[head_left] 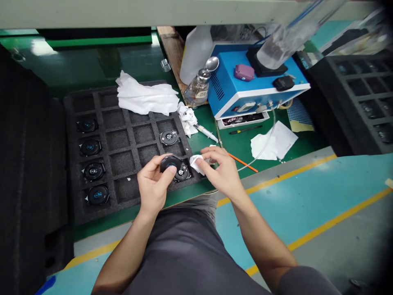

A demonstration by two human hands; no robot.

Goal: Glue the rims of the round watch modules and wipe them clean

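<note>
Between thumb and fingers, my left hand [154,183] grips a round black watch case [170,163] above the near right corner of the foam tray [124,167]. Just to its right, my right hand [221,170] is closed on a crumpled white wipe [197,163]. Partly hidden under the held case, another watch case [182,172] sits in a tray compartment. One more watch case [169,137] lies in the compartment behind it. Down the tray's left column are several dark watch cases, the nearest watch case [97,194] among them.
White cloths [147,96] cover the tray's far side. A syringe [206,133], crumpled tissue [187,119] and an orange stick [242,162] lie to the right. Behind stand a glass pump bottle [197,89], a white bottle [196,53] and a blue machine [229,88]. Another foam tray [344,88] is far right.
</note>
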